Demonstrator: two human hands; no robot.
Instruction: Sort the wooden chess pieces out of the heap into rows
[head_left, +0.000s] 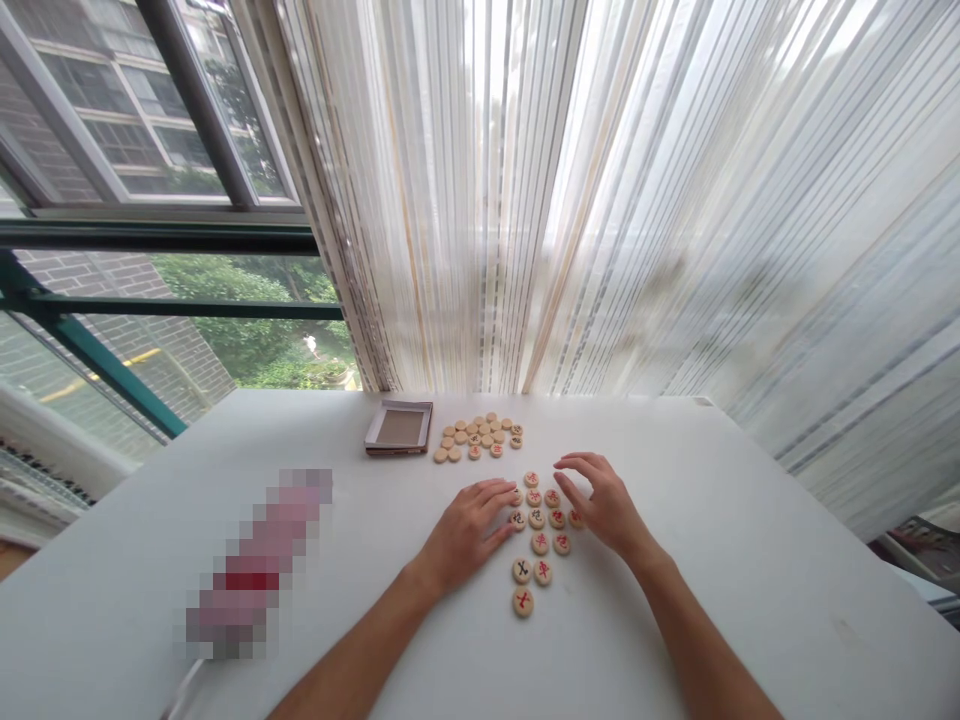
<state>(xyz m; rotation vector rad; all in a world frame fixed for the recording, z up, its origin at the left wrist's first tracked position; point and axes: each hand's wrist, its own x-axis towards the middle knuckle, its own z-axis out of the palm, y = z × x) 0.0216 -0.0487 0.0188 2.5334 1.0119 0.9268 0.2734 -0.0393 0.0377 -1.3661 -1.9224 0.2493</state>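
Note:
Several round wooden game pieces (540, 543) with red and black characters lie face up on the white table (750, 560) between my hands. My left hand (469, 530) rests flat at the left of this group, fingers stretched out and touching the nearest pieces. My right hand (600, 500) hovers at the right of the group, fingers spread and slightly curled, holding nothing. Farther back lies a second cluster of pieces (480, 437), mostly blank side up.
A small open cardboard box (399, 428) sits left of the far cluster. A blurred pink and red object (259, 565) lies on the table's left side. Sheer striped curtains (637, 200) hang behind the table, with a window (150, 200) at the left.

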